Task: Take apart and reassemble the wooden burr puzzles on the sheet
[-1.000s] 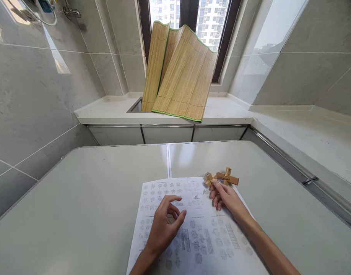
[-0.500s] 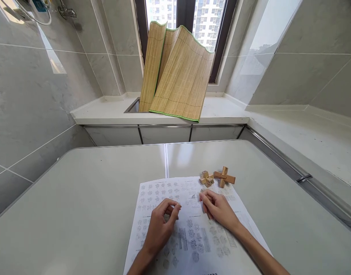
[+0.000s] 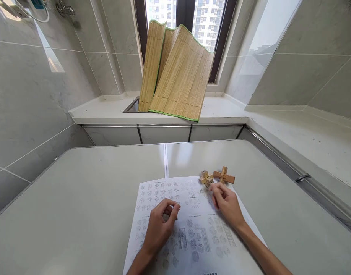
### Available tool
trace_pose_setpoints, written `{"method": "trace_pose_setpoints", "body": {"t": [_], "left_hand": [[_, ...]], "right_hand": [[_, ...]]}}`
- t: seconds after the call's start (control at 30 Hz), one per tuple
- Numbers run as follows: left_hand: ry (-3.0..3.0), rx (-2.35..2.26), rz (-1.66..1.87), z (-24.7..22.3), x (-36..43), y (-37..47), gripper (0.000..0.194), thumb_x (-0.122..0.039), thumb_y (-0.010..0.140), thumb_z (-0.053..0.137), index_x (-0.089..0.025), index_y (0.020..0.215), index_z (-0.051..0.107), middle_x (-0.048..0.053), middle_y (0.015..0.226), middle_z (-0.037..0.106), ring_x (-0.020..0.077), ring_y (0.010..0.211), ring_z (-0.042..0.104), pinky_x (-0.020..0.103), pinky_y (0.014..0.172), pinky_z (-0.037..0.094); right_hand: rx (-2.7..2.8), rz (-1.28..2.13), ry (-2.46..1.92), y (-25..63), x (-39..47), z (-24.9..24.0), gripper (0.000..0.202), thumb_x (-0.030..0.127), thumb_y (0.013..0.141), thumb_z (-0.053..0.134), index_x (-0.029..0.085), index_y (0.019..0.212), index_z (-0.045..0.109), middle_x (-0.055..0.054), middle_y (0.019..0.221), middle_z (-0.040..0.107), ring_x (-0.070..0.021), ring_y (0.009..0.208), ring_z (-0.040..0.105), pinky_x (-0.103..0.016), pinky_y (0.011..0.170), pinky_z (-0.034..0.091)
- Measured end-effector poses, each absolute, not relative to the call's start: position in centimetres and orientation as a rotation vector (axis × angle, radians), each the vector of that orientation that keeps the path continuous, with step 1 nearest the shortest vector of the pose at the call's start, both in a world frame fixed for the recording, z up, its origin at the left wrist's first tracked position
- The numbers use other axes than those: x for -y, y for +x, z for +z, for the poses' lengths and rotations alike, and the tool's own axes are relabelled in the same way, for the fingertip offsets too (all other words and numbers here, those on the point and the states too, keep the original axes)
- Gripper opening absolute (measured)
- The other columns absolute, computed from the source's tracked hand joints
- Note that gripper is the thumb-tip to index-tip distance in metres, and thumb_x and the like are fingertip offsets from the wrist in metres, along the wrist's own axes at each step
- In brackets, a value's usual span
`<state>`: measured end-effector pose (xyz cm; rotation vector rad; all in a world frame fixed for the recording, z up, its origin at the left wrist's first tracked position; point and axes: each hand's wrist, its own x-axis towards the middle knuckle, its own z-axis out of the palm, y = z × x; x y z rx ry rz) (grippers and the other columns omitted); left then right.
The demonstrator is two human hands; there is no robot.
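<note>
A printed paper sheet [image 3: 189,236] with rows of small diagrams lies on the table under both hands. My left hand [image 3: 163,219] rests over its left half, fingers curled and thumb tip meeting the index finger; nothing shows between them. My right hand [image 3: 228,206] hovers over the upper right part of the sheet, fingers bent in and closed, no object visible in them. Just beyond its fingertips is a light wooden interlocking puzzle [image 3: 205,178]. Beside that, a darker wooden cross-shaped puzzle [image 3: 225,176] is partly covered by the hand.
The white table [image 3: 63,214] has a seam running from the far edge. Behind it, a folded bamboo mat [image 3: 181,76] stands on a white ledge [image 3: 106,109] before a window. A metal rail [image 3: 273,152] runs along the right, and tiled walls enclose both sides.
My right hand has moved right and slightly away from me, closer to the darker wooden cross. My left hand has stayed where it was.
</note>
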<state>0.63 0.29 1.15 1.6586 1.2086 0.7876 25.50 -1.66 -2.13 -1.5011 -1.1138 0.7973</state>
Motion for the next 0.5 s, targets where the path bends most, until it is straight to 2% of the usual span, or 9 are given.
{"method": "trace_pose_setpoints", "body": {"t": [0.2, 0.37, 0.5], "left_hand": [[1.646, -1.213, 0.799, 1.2, -0.3, 0.5, 0.034, -0.052, 0.099, 0.057, -0.022, 0.086, 0.069, 0.003, 0.079, 0.070, 0.0201, 0.074, 0.064, 0.030, 0.069, 0.049], [1.654, -1.219, 0.795, 1.2, -0.2, 0.6, 0.035, -0.053, 0.098, 0.057, -0.022, 0.086, 0.069, 0.004, 0.079, 0.071, 0.0208, 0.074, 0.064, 0.031, 0.069, 0.049], [1.662, -1.223, 0.803, 1.2, -0.3, 0.6, 0.036, -0.054, 0.098, 0.056, -0.022, 0.087, 0.069, 0.004, 0.079, 0.071, 0.0212, 0.074, 0.065, 0.030, 0.068, 0.049]], "right_hand": [[0.735, 0.531, -1.422, 28.4, 1.1, -2.1, 0.040, 0.060, 0.099, 0.059, 0.023, 0.085, 0.059, 0.007, 0.054, 0.050, -0.0106, 0.045, 0.044, -0.020, 0.044, 0.038], [0.623, 0.508, -1.403, 29.8, 0.6, -3.1, 0.038, 0.060, 0.093, 0.068, 0.025, 0.098, 0.057, 0.010, 0.053, 0.054, -0.0099, 0.042, 0.045, -0.018, 0.039, 0.038], [0.598, 0.541, -1.434, 30.1, 0.4, -3.7, 0.046, 0.061, 0.089, 0.073, 0.024, 0.112, 0.058, 0.010, 0.053, 0.056, -0.0096, 0.040, 0.046, -0.018, 0.038, 0.040]]}}
